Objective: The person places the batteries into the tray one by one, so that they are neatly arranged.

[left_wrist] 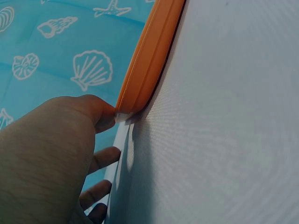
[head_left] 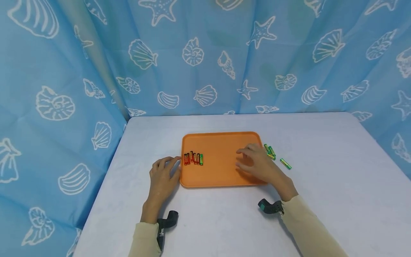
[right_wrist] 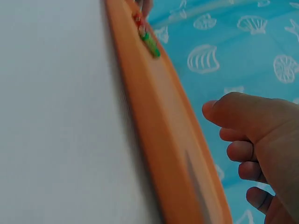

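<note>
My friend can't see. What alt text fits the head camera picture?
A person's left hand touches the left edge of a rectangular orange tray on a white table; the right hand hovers over its right side. Red cylindrical batteries and one green battery lie side by side at the tray's left, with more green batteries beyond its right edge.

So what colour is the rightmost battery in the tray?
Mostly green; that battery shows best in the head view.
</note>
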Available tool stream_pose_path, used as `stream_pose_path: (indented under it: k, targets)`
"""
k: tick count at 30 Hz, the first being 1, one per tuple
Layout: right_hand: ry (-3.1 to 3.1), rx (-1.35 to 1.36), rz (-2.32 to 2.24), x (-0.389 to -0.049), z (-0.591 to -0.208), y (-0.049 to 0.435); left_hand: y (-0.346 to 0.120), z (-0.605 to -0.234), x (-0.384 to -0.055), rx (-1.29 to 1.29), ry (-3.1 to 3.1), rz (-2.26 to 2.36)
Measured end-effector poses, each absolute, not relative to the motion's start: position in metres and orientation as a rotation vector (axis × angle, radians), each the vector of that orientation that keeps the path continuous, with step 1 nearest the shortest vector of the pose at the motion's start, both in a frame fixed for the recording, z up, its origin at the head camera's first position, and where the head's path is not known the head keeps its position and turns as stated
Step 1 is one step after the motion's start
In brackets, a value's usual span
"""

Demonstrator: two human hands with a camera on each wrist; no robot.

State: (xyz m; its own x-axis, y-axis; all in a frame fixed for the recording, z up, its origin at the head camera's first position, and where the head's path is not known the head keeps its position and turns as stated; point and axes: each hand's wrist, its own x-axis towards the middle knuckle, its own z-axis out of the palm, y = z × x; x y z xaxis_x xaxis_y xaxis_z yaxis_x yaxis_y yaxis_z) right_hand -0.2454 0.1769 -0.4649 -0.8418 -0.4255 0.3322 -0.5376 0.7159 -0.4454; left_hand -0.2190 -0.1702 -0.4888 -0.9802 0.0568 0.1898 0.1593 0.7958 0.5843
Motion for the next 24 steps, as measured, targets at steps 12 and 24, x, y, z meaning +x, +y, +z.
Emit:
stream_pose_path:
  k: [12, 24]
  targets:
    - [-2.811, 0.561, 0.735, -0.226, -0.47, 0.237, -0.169, -0.489, -0.22, -0.138, -2.862, -0.934]
    - [-2.799, 0.391, 0.842, -0.22, -0.488, 0.306, -0.169, -0.489, -0.22, -0.152, -2.857, -0.917]
